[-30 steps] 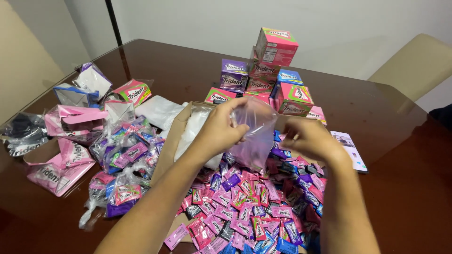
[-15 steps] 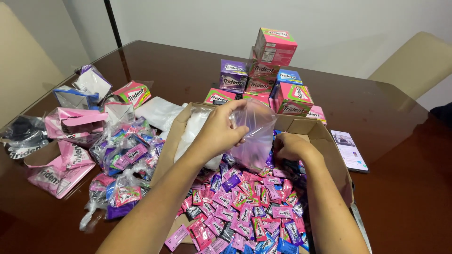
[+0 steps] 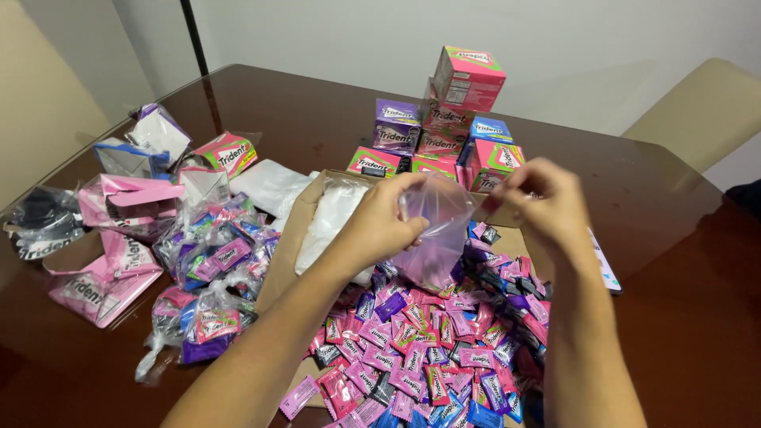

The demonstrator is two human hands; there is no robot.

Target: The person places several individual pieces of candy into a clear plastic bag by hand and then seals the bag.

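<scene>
Left hand: the left hand (image 3: 386, 223) is closed around the top edge of a clear plastic bag (image 3: 434, 230), which is pinched between thumb and fingers.
Right hand: the right hand (image 3: 541, 202) is raised level with the left hand, its fingers curled narrow at the other side of the bag's mouth; whether the plastic is actually gripped there cannot be told.
Bag: it is hung between the two hands, and its lower end is seen just above the heap below.
Below the hands: a heap of small gum packets (image 3: 432, 353) in pink, purple, blue and black is spread in a flattened cardboard box (image 3: 295, 230).
Beyond the hands: gum boxes (image 3: 444, 131) are stacked on the brown table (image 3: 682, 317), the pink one on top.
Left of the left hand: filled bags (image 3: 210, 277) of packets are piled, with torn pink cartons (image 3: 111, 238) further out.
Under the left wrist: a bundle of white plastic (image 3: 329, 218) is laid in the cardboard box.
</scene>
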